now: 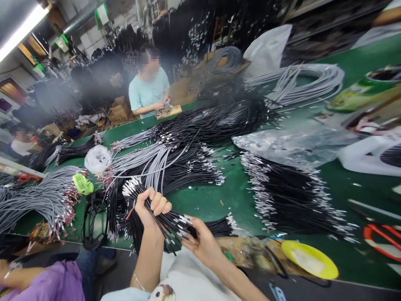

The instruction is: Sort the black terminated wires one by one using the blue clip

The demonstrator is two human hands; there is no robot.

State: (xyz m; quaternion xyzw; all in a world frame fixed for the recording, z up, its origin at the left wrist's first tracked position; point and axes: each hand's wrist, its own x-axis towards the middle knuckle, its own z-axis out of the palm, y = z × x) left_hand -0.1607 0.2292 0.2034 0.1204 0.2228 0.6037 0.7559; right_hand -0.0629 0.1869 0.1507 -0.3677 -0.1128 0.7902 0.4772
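Observation:
My left hand (153, 207) is closed around the middle of a bundle of short black cables (167, 221) with pale stripped ends. The bundle slants down from upper left to lower right, just over the near table edge. At its lower right end my right hand (200, 240) has its fingers curled round the cable ends, thumb on top. More black cables (219, 227) lie on the table behind my right hand. Beyond my left hand rests a large pile of grey cables (138, 161) and black ones with white tips.
On the green table (200, 202) a stack of black cables (291, 196) lies to the right, near red-handled scissors (382, 238) and a yellow dish (310, 259). A small green fan (83, 184) stands left. A co-worker (148, 88) sits across; another person's purple sleeve (59, 282) shows lower left.

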